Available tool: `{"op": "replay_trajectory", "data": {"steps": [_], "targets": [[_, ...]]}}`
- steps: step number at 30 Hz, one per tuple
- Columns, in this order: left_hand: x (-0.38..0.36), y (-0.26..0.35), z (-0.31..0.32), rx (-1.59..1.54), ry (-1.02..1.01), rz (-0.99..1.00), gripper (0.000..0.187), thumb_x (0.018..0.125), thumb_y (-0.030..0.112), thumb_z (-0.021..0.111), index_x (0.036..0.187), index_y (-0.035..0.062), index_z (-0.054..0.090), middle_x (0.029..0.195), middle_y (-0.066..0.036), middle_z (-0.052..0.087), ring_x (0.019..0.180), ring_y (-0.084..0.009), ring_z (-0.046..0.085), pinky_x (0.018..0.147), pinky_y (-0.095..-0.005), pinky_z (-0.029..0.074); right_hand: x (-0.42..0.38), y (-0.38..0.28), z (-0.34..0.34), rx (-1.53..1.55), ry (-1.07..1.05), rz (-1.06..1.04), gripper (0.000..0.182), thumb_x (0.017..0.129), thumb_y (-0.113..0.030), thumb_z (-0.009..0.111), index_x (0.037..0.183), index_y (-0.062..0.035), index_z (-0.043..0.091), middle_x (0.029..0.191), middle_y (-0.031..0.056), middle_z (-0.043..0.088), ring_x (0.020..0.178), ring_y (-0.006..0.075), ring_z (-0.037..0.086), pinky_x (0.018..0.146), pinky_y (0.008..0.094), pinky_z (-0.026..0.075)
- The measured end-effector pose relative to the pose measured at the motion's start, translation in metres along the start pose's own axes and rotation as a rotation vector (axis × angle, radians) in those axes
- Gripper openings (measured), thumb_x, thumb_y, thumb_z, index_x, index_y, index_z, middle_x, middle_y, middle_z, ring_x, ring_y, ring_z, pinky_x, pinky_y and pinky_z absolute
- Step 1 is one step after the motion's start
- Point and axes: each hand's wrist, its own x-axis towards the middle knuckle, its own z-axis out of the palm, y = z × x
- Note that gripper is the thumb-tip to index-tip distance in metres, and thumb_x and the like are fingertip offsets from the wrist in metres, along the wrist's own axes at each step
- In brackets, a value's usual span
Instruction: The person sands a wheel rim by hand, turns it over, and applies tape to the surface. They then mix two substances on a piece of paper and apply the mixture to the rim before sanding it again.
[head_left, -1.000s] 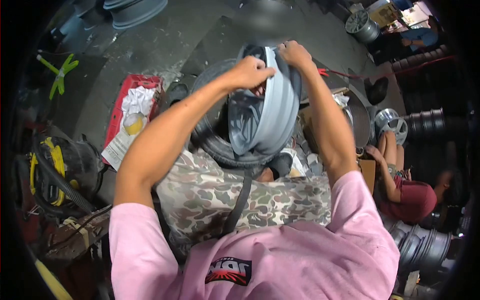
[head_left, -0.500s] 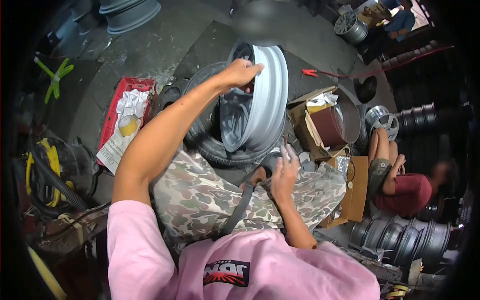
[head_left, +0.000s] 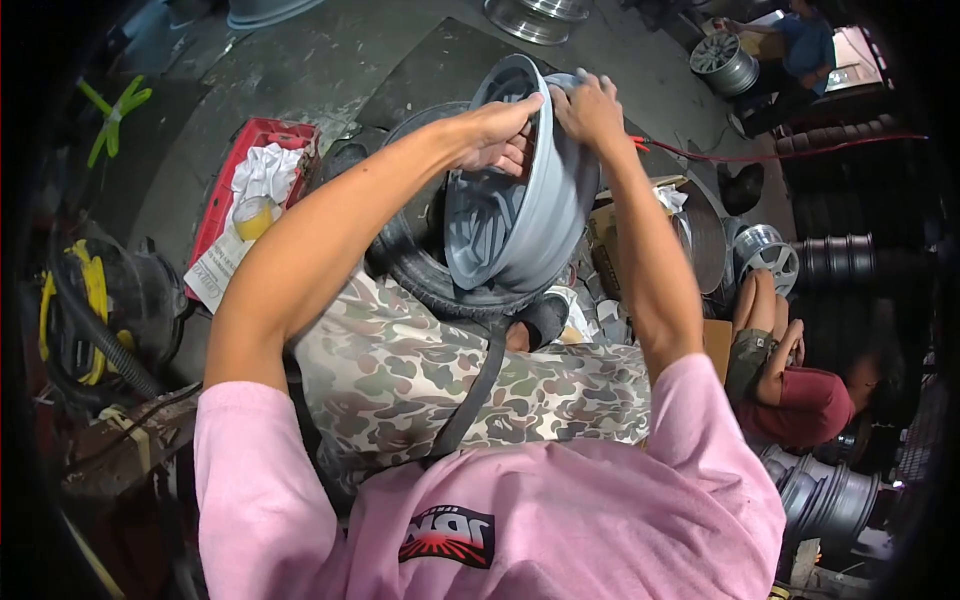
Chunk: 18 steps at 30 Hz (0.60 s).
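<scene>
A grey wheel rim [head_left: 560,205] stands tilted on a black tyre [head_left: 420,275] that lies on the floor before my knees. My left hand [head_left: 500,135] grips the rim's near-left lip, its thumb over the edge and its fingers inside the hollow, by the spokes. On the upper right, my right hand [head_left: 590,108] rests on the outer side of the rim, near the top edge; its fingers are spread and partly raised, with nothing held between them.
At left are a red crate [head_left: 225,205] with white paper and a tape roll [head_left: 254,217], and a black machine with a yellow hose. Cardboard boxes stand right of the tyre. Two other people sit at right, near more rims. A red cable [head_left: 760,158] crosses the floor.
My right hand has risen from above my lap to the rim's upper right side. The rim has turned and tilted slightly. My left hand remains on its lip. The camera view has shifted.
</scene>
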Motion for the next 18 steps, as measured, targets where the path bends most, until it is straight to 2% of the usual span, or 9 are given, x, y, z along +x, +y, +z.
{"op": "replay_trajectory", "data": {"steps": [2, 4, 7, 8, 9, 12, 13, 14, 18], "targets": [[0.002, 0.0, -0.004, -0.007, -0.018, 0.016, 0.087, 0.107, 0.061, 0.029, 0.147, -0.016, 0.036, 0.137, -0.029, 0.056, 0.126, -0.0355, 0.06, 0.11, -0.0456, 0.047, -0.067, -0.02, -0.009, 0.066, 0.309, -0.002, 0.034, 0.101, -0.035, 0.056, 0.122, -0.0156, 0.075, 0.152, 0.025, 0.046, 0.138, 0.0541, 0.039, 0.108, 0.0617, 0.04], [0.002, 0.002, -0.005, 0.002, -0.016, -0.004, 0.088, 0.107, 0.061, 0.027, 0.146, -0.0173, 0.036, 0.137, -0.03, 0.056, 0.125, -0.0353, 0.061, 0.109, -0.0446, 0.049, -0.151, -0.069, -0.03, 0.172, 0.428, 0.133, 0.037, 0.101, -0.024, 0.058, 0.136, -0.0173, 0.067, 0.158, 0.0287, 0.036, 0.143, 0.0555, 0.03, 0.115, 0.0599, 0.031], [0.002, 0.002, -0.004, 0.036, 0.006, 0.015, 0.089, 0.108, 0.06, 0.026, 0.146, -0.0189, 0.034, 0.137, -0.032, 0.056, 0.125, -0.0363, 0.061, 0.108, -0.044, 0.05, -0.276, -0.13, 0.004, 0.382, 0.208, 0.352, 0.048, 0.098, -0.016, 0.062, 0.145, -0.0232, 0.059, 0.159, 0.034, 0.029, 0.146, 0.0568, 0.025, 0.117, 0.0594, 0.028], [-0.001, 0.004, -0.003, 0.069, 0.019, 0.034, 0.089, 0.108, 0.06, 0.026, 0.147, -0.0193, 0.033, 0.137, -0.032, 0.056, 0.125, -0.0369, 0.061, 0.108, -0.044, 0.05, -0.315, -0.143, 0.026, 0.372, 0.093, 0.346, 0.046, 0.097, -0.013, 0.063, 0.142, -0.0202, 0.062, 0.158, 0.0338, 0.03, 0.144, 0.0569, 0.029, 0.116, 0.0588, 0.03], [0.002, 0.003, -0.001, 0.06, 0.061, 0.036, 0.083, 0.108, 0.058, 0.028, 0.142, -0.016, 0.042, 0.131, -0.028, 0.061, 0.119, -0.0339, 0.065, 0.104, -0.0432, 0.053, -0.349, -0.147, 0.045, 0.346, -0.013, 0.276, 0.04, 0.097, -0.014, 0.063, 0.137, -0.0135, 0.065, 0.155, 0.0306, 0.037, 0.141, 0.0531, 0.037, 0.114, 0.056, 0.033], [0.012, -0.002, 0.004, 0.145, 0.123, 0.068, 0.072, 0.109, 0.055, 0.03, 0.13, -0.0093, 0.055, 0.116, -0.02, 0.067, 0.105, -0.0273, 0.068, 0.097, -0.0423, 0.056, -0.354, -0.12, 0.015, 0.559, 0.029, 0.343, 0.036, 0.097, -0.013, 0.062, 0.132, -0.0071, 0.067, 0.15, 0.0243, 0.048, 0.137, 0.0462, 0.045, 0.112, 0.0528, 0.037], [0.005, 0.002, 0.01, 0.174, 0.143, 0.065, 0.066, 0.109, 0.055, 0.032, 0.116, -0.0037, 0.061, 0.103, -0.011, 0.066, 0.092, -0.0212, 0.067, 0.09, -0.0394, 0.058, -0.341, -0.109, -0.018, 0.477, 0.109, 0.274, 0.037, 0.098, -0.01, 0.06, 0.134, -0.0039, 0.065, 0.147, 0.0218, 0.052, 0.135, 0.0419, 0.047, 0.111, 0.0496, 0.037], [0.005, 0.002, 0.008, 0.17, 0.142, 0.069, 0.066, 0.109, 0.055, 0.032, 0.116, -0.0037, 0.061, 0.103, -0.011, 0.066, 0.092, -0.0212, 0.067, 0.09, -0.0394, 0.058, -0.323, -0.099, -0.051, 0.392, 0.189, 0.208, 0.037, 0.099, -0.008, 0.058, 0.135, -0.0007, 0.064, 0.144, 0.0194, 0.055, 0.133, 0.0375, 0.05, 0.111, 0.0464, 0.038], [0.008, 0.009, -0.008, 0.317, 0.171, 0.108, 0.071, 0.106, 0.06, 0.035, 0.115, -0.0049, 0.062, 0.099, -0.01, 0.066, 0.089, -0.0204, 0.067, 0.085, -0.0348, 0.057, -0.27, -0.066, -0.064, 0.178, 0.257, -0.04, 0.043, 0.094, -0.008, 0.061, 0.137, -0.0076, 0.065, 0.145, 0.0126, 0.056, 0.139, 0.0352, 0.045, 0.113, 0.0462, 0.035]]}}
